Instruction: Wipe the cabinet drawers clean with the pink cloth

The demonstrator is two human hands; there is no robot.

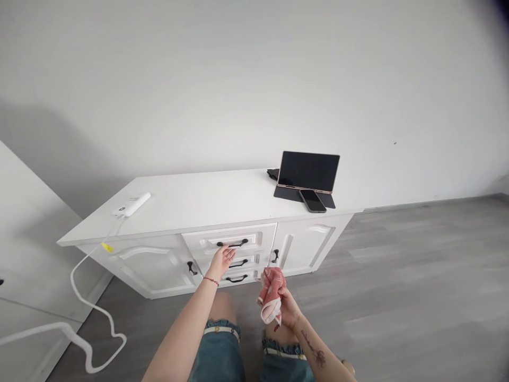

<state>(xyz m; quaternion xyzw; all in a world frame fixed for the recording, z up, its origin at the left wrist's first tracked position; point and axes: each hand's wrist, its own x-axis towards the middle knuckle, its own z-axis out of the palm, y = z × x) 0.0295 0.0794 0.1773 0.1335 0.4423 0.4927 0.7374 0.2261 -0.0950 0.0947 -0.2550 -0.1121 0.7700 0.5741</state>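
Note:
At the top drawer of a white cabinet, my left hand point(222, 260) reaches up with its fingers slightly apart. The fingertips are at the underside of the black drawer handle point(239, 243), not visibly wrapped round it. Two more black handles sit on the drawers below, partly behind that hand. My right hand point(289, 307) is closed round a bunched red-and-white cloth point(272, 291), held above my knees in front of the cabinet. Part of the cloth hangs down past the fingers.
On the white cabinet top point(207, 196) a dark-screened tablet point(308, 171) stands in its case, with a phone point(313, 201) before it. A white power strip point(135, 206) lies at the left; its cord point(93, 305) trails to the floor. Grey floor point(417, 286) extends right.

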